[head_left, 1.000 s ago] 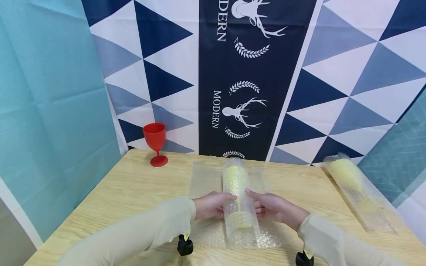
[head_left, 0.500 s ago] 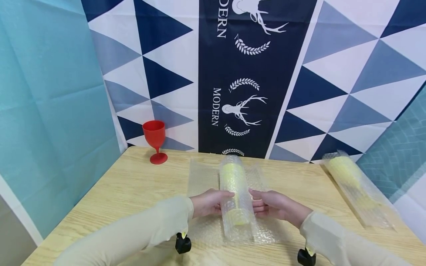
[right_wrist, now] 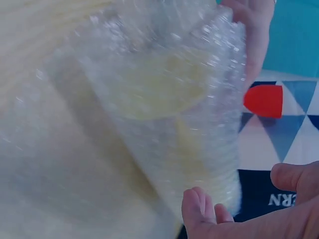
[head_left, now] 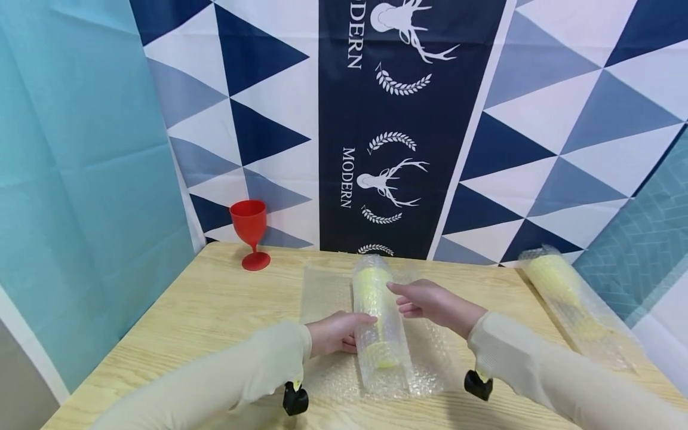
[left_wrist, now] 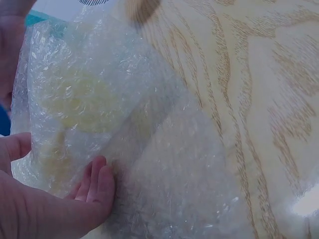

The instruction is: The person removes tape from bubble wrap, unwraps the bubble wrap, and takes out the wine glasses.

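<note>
A yellow goblet [head_left: 372, 286] lies rolled in bubble wrap [head_left: 395, 373] at the middle of the table, its bowl end toward the back wall. More of the wrap spreads flat beneath and on both sides. My left hand [head_left: 335, 333] grips the bundle from the left, thumb on top and fingers curled at its side. Just right of the bundle's upper half is my right hand [head_left: 430, 303], fingers loosely bent and holding nothing. In the right wrist view, the right thumb [right_wrist: 289, 178] stands apart from the fingers; whether the fingertips touch the wrap I cannot tell.
A red goblet [head_left: 249, 230] stands upright at the back left of the wooden table [head_left: 215, 304]. On the right edge lies another bubble-wrapped bundle [head_left: 570, 304] with something yellow inside. Patterned cloth [head_left: 279, 119] hangs behind the table.
My right hand has let go of the bundle's right side, risen, and moved toward the bowl end. The left hand keeps its hold in nearly the same place.
</note>
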The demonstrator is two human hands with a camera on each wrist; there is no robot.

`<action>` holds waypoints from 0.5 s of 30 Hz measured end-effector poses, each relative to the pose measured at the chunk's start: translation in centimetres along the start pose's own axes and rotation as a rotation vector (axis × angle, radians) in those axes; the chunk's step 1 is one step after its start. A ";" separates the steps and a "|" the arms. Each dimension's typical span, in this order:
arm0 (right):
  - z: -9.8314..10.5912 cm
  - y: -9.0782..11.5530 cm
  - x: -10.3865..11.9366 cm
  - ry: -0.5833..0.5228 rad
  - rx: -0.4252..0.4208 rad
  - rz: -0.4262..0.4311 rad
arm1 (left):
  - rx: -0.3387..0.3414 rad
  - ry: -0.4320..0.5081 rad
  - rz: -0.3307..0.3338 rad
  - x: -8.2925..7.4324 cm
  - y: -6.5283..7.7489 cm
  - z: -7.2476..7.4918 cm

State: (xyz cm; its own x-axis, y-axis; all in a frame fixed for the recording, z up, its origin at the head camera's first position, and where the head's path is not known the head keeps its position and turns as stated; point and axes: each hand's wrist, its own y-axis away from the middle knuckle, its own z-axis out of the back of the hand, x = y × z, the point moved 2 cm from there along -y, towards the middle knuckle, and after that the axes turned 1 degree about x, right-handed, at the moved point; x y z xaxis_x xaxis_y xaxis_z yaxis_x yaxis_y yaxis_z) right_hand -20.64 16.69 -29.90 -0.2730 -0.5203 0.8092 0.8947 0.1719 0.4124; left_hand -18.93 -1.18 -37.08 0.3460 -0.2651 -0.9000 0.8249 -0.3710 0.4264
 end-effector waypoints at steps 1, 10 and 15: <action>0.0 -0.1 0.5 0.028 -0.013 0.014 | 0.000 -0.005 -0.003 0.0 0.0 0.0; -0.9 -2.5 4.5 0.526 -0.252 0.294 | -0.019 -0.015 -0.002 -0.2 -0.1 0.3; -2.0 -3.9 5.9 0.763 -0.321 0.399 | -0.002 -0.009 -0.016 0.0 -0.1 0.1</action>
State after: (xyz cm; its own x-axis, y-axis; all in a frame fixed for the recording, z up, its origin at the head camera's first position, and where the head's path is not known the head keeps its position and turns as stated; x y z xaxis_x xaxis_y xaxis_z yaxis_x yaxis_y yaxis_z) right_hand -25.09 11.24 -27.57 0.2823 -0.9031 0.3237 0.9589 0.2761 -0.0661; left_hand -19.03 -1.24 -37.14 0.3287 -0.2676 -0.9057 0.8312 -0.3733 0.4120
